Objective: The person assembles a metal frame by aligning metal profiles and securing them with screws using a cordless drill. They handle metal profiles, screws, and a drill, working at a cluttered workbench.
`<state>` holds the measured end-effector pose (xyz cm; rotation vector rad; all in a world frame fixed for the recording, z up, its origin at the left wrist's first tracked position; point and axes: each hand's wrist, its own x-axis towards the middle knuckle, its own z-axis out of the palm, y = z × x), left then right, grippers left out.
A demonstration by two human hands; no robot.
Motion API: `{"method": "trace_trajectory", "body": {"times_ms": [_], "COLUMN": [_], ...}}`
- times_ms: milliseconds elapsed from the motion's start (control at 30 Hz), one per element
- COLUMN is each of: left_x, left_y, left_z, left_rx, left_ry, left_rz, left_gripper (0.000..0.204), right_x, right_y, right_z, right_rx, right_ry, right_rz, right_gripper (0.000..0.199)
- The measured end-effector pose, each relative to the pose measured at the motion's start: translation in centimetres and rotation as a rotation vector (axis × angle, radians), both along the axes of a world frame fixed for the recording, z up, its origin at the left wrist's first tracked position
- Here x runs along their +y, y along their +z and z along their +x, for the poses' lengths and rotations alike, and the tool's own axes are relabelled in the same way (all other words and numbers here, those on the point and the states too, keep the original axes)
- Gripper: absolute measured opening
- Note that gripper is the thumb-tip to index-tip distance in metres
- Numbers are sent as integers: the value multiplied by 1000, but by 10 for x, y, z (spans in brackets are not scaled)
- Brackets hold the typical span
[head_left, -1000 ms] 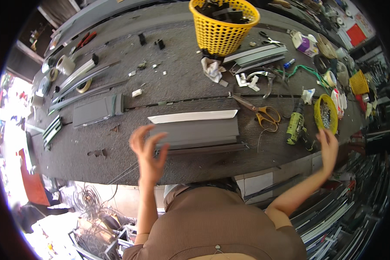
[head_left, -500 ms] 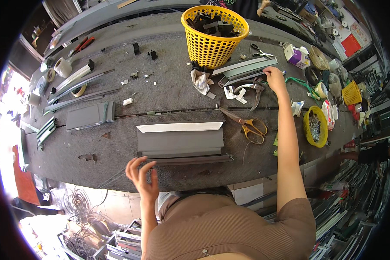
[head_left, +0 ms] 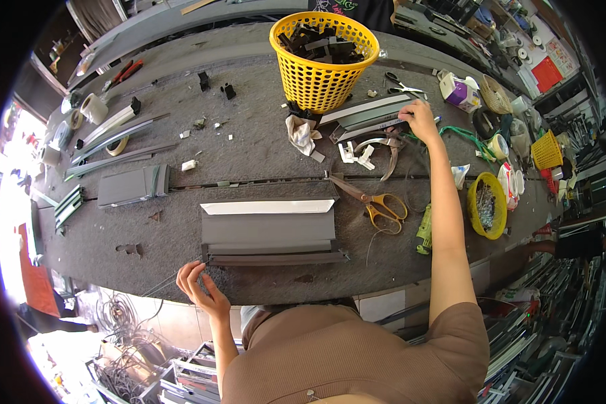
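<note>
My right hand (head_left: 421, 121) reaches to the far right. Its fingers are pinched on the right end of a narrow grey strip (head_left: 382, 126) in a small stack of grey and pale strips (head_left: 367, 108). My left hand (head_left: 203, 291) hovers at the table's near edge, fingers loosely bent and apart, holding nothing I can see. Its fingertips are by the left end of a dark strip (head_left: 276, 259). Beyond that strip lies a flat grey panel (head_left: 269, 225) with a white strip (head_left: 268, 207) along its far side.
Orange-handled scissors (head_left: 384, 209) and curved-handled pliers (head_left: 392, 158) lie right of the panel. Behind stands a yellow basket (head_left: 320, 84) of black parts. A yellow bowl (head_left: 475, 202) of small metal pieces sits right of my forearm. A banded grey bundle (head_left: 133, 185) lies left.
The whole view has shifted slightly, so the table's things sit further left and lower. My left hand has drawn a little toward me. My right hand stays at the strip stack.
</note>
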<state>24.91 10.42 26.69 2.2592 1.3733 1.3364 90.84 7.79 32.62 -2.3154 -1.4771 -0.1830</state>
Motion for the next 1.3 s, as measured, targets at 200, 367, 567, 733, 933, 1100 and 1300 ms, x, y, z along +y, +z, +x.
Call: {"method": "trace_trajectory", "body": {"times_ms": [200,367,567,733,933,1100,1300], "left_x": [0,0,1,0,0,0,-9], "left_y": [3,4,5,4,7,14,23], "left_z": [1,1,2,3,5,9,4], "left_rx": [-1,8,21,10,59,59,95], "left_ry": [-3,-6,0,22,45,58,63], "left_rz": [-4,-18,-38,-79,-87,-128,-137], "left_gripper": [18,18,19,22,20,19,17], "right_x": [6,-1,5,11,3,2,-2], "right_y": [4,7,7,-3,-2,5,15], "right_z": [13,12,9,15,40,58,66], "right_rx": [39,101,29,30,462,355,94], "right_ry": [25,24,-49,-68,-94,-219,7], "right_rz": [-121,-196,-282,-320,-5,-230,-327], "right_gripper": [16,17,30,38,48,50,51]}}
